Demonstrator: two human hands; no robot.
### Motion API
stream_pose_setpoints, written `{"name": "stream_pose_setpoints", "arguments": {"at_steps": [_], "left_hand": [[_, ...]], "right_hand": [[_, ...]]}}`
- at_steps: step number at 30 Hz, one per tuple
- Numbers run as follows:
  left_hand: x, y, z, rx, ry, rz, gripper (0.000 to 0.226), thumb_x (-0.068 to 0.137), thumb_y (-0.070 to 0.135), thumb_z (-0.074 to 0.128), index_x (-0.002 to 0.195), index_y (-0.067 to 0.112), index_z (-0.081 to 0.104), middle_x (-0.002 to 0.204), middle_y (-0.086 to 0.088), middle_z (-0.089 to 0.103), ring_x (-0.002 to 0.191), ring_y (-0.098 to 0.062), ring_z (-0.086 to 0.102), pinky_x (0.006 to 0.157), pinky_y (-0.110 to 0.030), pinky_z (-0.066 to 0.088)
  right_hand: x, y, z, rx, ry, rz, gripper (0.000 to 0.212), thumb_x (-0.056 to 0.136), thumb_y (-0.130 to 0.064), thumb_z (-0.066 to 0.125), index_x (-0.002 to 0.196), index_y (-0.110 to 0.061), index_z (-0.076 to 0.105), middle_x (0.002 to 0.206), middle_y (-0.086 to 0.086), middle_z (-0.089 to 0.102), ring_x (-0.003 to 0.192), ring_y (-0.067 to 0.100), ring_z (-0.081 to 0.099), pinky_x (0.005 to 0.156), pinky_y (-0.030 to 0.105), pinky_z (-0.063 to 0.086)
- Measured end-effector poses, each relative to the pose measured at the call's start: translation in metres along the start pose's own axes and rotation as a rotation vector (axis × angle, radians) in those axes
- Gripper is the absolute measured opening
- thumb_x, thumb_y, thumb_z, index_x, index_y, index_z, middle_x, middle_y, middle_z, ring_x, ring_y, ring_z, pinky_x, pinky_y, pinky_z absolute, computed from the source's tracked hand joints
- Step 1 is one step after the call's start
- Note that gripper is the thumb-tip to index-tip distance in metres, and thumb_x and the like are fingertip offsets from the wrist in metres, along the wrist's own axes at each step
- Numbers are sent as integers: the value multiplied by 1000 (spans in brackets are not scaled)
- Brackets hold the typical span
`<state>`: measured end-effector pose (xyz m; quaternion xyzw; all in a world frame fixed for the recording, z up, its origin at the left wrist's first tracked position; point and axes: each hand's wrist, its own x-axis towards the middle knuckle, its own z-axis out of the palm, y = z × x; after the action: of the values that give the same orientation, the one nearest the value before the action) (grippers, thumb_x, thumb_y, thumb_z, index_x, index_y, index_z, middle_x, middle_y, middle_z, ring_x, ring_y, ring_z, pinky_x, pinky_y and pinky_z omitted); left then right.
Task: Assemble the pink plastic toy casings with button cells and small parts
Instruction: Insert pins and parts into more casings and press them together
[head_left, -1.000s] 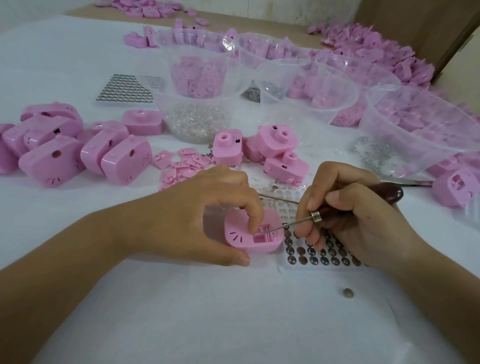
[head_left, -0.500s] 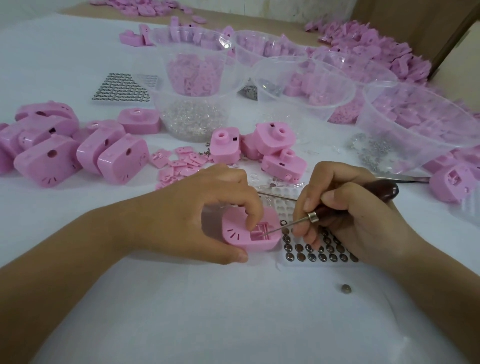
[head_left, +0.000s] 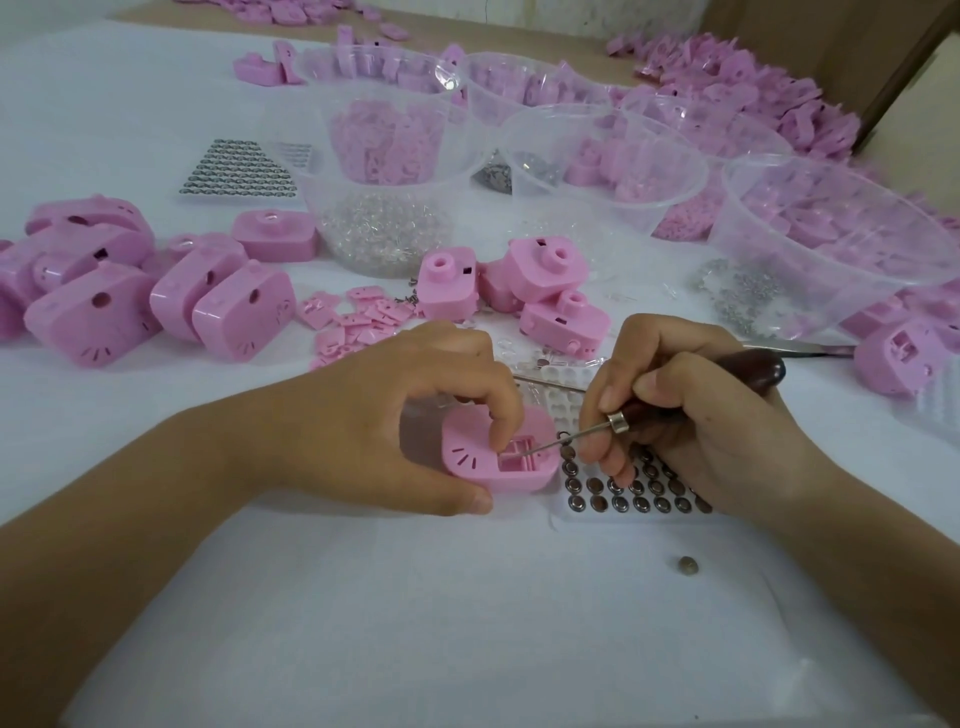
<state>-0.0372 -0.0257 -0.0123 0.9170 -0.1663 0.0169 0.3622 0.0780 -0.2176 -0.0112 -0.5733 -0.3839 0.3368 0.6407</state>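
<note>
A lone round metal button cell (head_left: 687, 566) lies nearest on the white tablecloth (head_left: 415, 623). The left hand (head_left: 395, 415) pinches a glossy pink rounded plastic casing (head_left: 472, 462); the right hand (head_left: 696, 415) grips a wooden-handled steel awl (head_left: 727, 379), tip in its compartment, above a tray of button cells (head_left: 639, 493). Beyond, smooth pink casings (head_left: 156, 306) and clear plastic bowls (head_left: 852, 234) crowd the table.
</note>
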Motion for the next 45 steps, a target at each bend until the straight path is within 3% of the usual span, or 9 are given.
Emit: {"name": "stream_pose_setpoints", "arguments": {"at_steps": [3,14,22,25,31,39,45], "left_hand": [[0,0,0,14,1,14,27,69,43,70,87,34,54,88,18,45,86,-1,43,71,-7,29],[1,-5,2,-6,-17,48,22,73,44,66,86,36,51,86,19,41,88,-4,43,72,-9,30],[3,-11,5,30,57,97,24,70,43,70,84,36,52,83,21,39,84,-3,43,70,-8,29],[4,-11,6,43,64,106,24,71,45,69,86,37,51,83,24,39,84,-2,43,70,-8,29],[3,-9,4,36,44,90,22,71,43,69,84,38,52,82,20,38,82,-2,43,69,-7,30],[3,-7,3,36,14,88,22,73,43,67,86,36,51,83,15,39,83,-4,43,71,-8,31],[3,-8,5,39,45,88,23,70,44,68,86,37,52,84,22,40,85,-1,44,72,-7,31]], "right_hand": [[-1,1,0,-37,-11,-4,15,57,-18,49,55,-16,63,54,15,63,43,23,55,43,24,45],[1,3,-3,82,-12,-26,15,60,-16,48,57,-15,63,55,15,63,43,21,55,45,21,46],[1,2,-1,48,5,3,31,65,0,37,54,-15,63,53,16,62,41,22,54,43,21,45],[1,2,0,34,-11,-11,19,61,-6,47,56,-15,63,55,15,64,43,21,56,44,22,46],[1,3,-1,61,-27,-19,17,61,-16,47,58,-16,64,57,14,64,45,21,57,46,22,47],[-1,3,-1,-13,-21,-17,16,59,-18,48,57,-17,64,56,15,64,44,23,56,45,24,46],[0,2,-1,32,-23,-32,17,61,-10,47,57,-16,64,57,14,65,45,21,57,45,22,47]]}}
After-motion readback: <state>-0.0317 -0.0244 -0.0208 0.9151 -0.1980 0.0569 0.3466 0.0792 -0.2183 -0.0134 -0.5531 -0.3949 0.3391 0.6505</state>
